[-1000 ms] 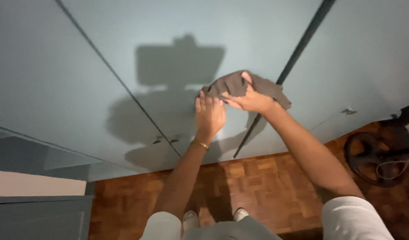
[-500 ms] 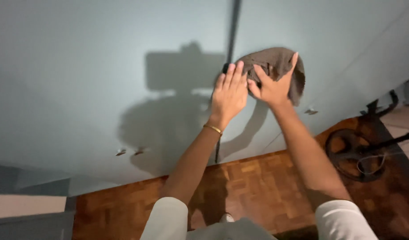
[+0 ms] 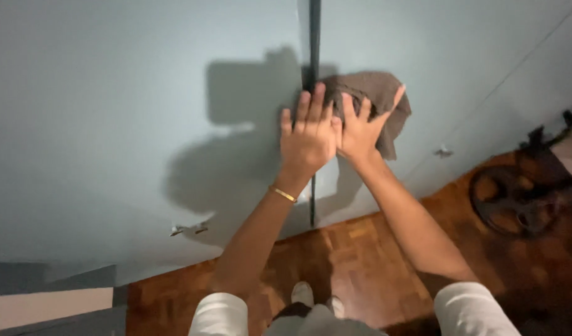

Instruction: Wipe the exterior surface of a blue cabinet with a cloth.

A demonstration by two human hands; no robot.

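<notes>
A grey-brown cloth point(image 3: 379, 99) is pressed flat against a pale blue-grey cabinet door point(image 3: 435, 56). My right hand point(image 3: 360, 127) lies spread on the cloth, fingers apart, palm holding it to the door. My left hand point(image 3: 308, 134) rests flat beside it, fingers spread, touching the right hand's edge and covering the dark vertical gap point(image 3: 314, 37) between two doors. A thin gold bracelet point(image 3: 281, 194) circles my left wrist. Part of the cloth is hidden under my right hand.
Pale cabinet doors point(image 3: 112, 93) fill the upper view, with small metal knobs point(image 3: 186, 229) low on the left and one knob point(image 3: 444, 151) on the right. Wooden parquet floor point(image 3: 360, 261) lies below. A dark round fan-like object point(image 3: 516, 199) stands on the floor at right.
Both hands and the cloth have shifted along the doors to the vertical gap; the view swung so the gap now runs straight up. My left hand now lies flat beside the right.
</notes>
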